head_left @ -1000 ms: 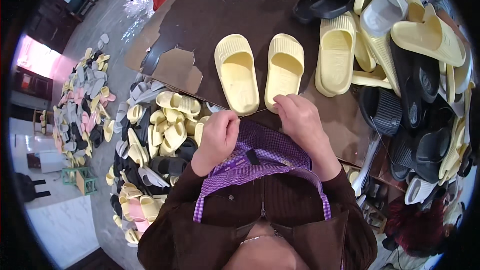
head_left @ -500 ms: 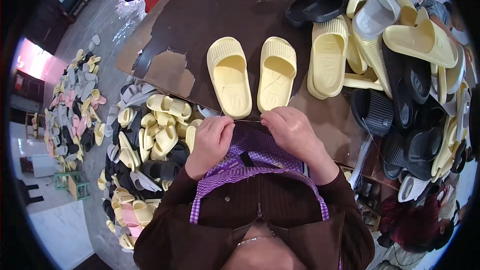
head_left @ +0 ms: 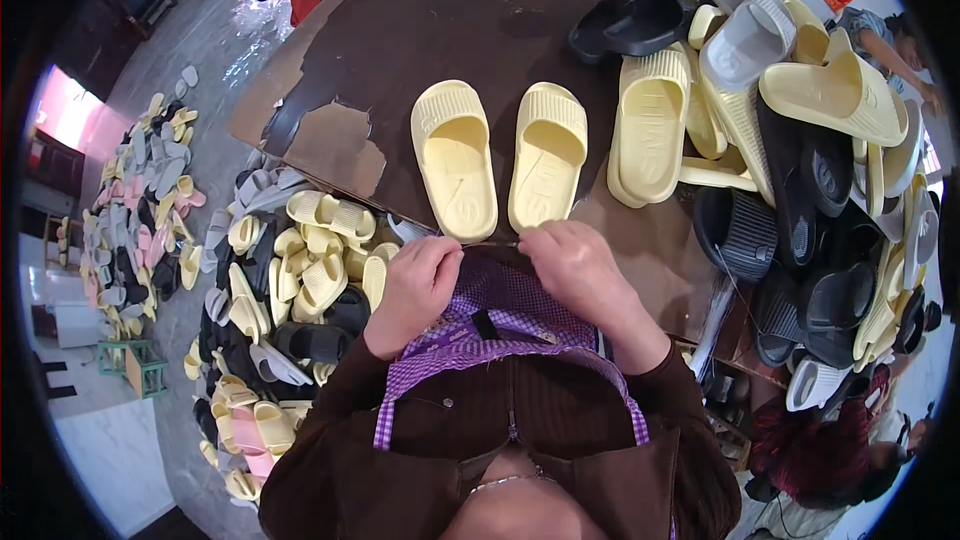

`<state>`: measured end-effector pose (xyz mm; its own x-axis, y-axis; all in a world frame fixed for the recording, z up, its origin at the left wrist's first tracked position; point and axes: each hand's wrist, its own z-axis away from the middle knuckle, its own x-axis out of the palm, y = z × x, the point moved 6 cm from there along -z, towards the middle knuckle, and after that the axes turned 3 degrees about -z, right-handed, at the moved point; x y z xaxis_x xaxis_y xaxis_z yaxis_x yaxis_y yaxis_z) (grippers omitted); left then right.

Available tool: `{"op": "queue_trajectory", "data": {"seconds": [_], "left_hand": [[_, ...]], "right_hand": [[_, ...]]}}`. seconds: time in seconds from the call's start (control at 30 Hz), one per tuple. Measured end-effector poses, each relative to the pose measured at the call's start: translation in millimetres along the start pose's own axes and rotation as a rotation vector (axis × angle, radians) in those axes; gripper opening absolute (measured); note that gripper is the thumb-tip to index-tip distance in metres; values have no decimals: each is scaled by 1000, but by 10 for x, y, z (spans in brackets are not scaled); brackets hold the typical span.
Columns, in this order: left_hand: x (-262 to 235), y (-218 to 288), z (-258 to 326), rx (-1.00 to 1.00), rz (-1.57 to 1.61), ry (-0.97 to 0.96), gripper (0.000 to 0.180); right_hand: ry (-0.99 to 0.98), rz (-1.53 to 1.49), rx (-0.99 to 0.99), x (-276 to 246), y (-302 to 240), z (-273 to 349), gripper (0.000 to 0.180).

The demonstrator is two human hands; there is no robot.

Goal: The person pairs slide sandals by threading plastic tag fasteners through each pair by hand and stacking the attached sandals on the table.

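Both hands, left [head_left: 418,280] and right [head_left: 575,262], pinched a thin strand [head_left: 490,242] at the counter [head_left: 480,20] edge, just below paired yellow slippers [head_left: 500,155]; mixed slipper heap [head_left: 800,140] right.

A single head-worn fisheye view looks steeply down from just above the person's chest — the dark table [head_left: 480,30] fills twelve o'clock, the floor curves away toward nine, and straight edges bow near the black rim. No second view shares the scene.
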<state>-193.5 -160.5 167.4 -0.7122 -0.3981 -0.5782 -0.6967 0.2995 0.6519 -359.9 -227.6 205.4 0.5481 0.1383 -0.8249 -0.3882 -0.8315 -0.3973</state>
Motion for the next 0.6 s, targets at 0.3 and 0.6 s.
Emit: {"op": "queue_trajectory", "data": {"seconds": [0.3,0.6], "left_hand": [[273,-113,-505,12,-127,-83,9],[477,-246,-847,34,-266,-149,12]], "right_hand": [[-83,249,73,27,587,-341,4],[-184,372,116,234,952,-462,15]]}}
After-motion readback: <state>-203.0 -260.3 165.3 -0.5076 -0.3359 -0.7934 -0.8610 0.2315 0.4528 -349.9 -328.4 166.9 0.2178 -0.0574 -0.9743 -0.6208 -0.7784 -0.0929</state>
